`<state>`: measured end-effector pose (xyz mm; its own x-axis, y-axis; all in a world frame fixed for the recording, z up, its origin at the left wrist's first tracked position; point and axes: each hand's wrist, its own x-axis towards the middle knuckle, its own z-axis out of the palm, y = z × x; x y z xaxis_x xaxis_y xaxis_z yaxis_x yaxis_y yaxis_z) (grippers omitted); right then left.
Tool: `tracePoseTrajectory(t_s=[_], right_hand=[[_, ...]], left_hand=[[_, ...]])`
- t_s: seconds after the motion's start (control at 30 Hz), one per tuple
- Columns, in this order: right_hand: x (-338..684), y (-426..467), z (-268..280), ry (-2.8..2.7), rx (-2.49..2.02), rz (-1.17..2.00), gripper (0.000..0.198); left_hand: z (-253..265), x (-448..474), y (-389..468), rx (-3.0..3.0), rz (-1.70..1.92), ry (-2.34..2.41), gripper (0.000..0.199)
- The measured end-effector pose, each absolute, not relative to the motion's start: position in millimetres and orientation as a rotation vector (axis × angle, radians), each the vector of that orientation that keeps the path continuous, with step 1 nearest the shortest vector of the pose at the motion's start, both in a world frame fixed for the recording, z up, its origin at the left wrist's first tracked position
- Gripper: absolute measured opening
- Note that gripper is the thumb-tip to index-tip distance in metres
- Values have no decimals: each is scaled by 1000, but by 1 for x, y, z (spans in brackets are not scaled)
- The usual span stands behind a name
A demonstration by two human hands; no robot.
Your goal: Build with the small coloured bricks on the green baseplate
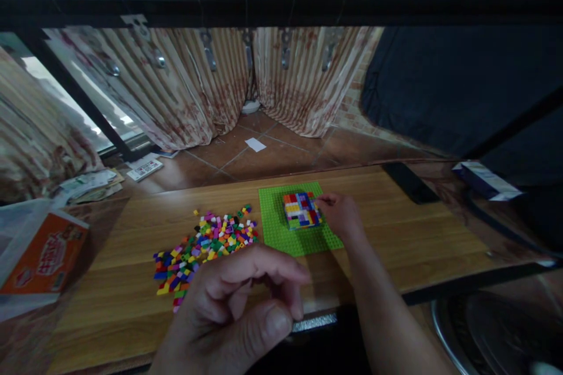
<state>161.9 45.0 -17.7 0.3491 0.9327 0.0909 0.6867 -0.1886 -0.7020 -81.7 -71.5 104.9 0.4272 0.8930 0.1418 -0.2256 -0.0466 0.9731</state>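
In the head view, we see our left hand (235,313) at lower centre, curled, thumb and fingertips close; we cannot tell whether it grips anything. Right of centre, our right hand (342,215) pinches narrowly beside the brick block (301,210) on the green baseplate (275,240); its hold is unclear. Loose bricks (220,237) lie left of centre.

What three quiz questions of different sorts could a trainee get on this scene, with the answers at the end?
1. True or false: the loose bricks lie to the left of the board.
2. Which is nearer the brick block, the left hand or the right hand?
3. What color is the board? A: red. B: green. C: blue.
Key: 1 true; 2 the right hand; 3 B.
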Motion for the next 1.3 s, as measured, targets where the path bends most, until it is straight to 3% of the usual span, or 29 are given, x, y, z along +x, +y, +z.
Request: tracePoseTrajectory(t_s=[0.27,0.67,0.9,1.07,1.3], right_hand=[[170,54,-36,-1142,-1805,765,26],[170,53,-30,-997,-1724,963,19],[170,52,-7,-782,-1613,716,26],[159,50,5,-777,-1471,606,26],[128,44,9,-954,-1449,580,25]], left_hand=[[107,-82,-70,1266,1024,677,21],[113,-79,-70,1248,1191,746,16],[101,-96,-56,1105,1409,886,18],[99,-102,-41,637,1732,841,16],[90,-131,-34,172,1967,741,30]])
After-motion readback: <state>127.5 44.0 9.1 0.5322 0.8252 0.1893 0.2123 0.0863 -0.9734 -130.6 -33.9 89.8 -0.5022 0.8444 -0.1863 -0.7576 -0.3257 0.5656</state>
